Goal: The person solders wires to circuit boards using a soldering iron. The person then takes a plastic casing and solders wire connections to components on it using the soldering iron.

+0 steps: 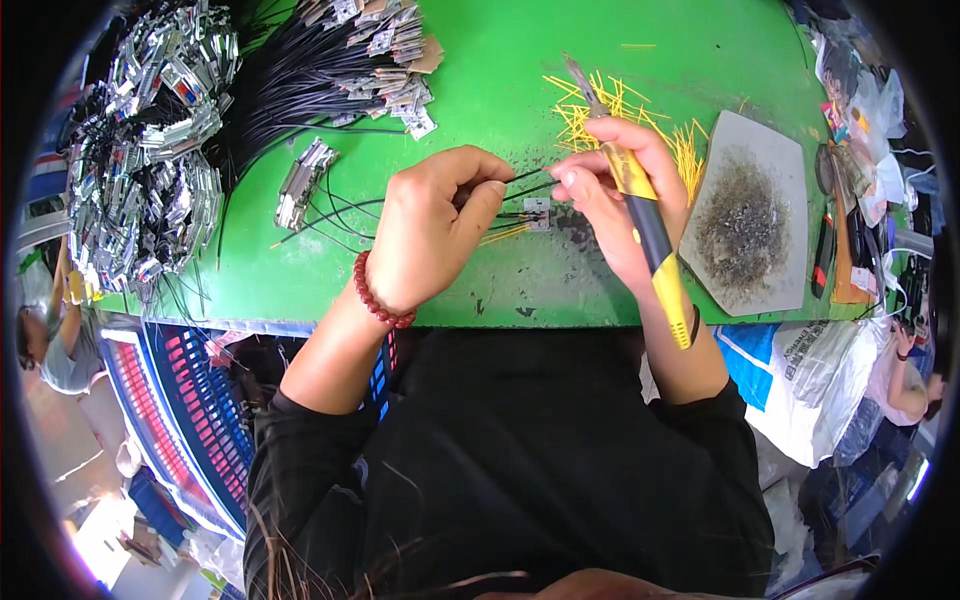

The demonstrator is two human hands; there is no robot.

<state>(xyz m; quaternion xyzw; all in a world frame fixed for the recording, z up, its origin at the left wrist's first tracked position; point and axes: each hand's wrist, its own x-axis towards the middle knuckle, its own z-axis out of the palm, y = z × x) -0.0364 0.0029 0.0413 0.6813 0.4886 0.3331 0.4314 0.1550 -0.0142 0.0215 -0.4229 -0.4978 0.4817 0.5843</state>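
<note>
My left hand (425,230), with a red bead bracelet, is closed in a pinch on thin black wires (528,176) whose ends stick out to the right. My right hand (640,225) grips a yellow and black soldering iron (650,232), its metal tip pointing up and away. The right thumb and fingertip are at the wire ends; whether they pinch them I cannot tell. Just below, a small silver square plate (537,214) with black and yellow wires lies on the green table (480,100). Left of my left hand sits a silver metal housing (304,185) with black wires.
Metal housings (165,150) heap up at the far left, beside a bundle of black wires (320,75) ending in plates. Yellow wire pieces (685,165) lie behind my right hand. A grey board (790,170) with dark residue is at right; tools (850,230) line the right edge.
</note>
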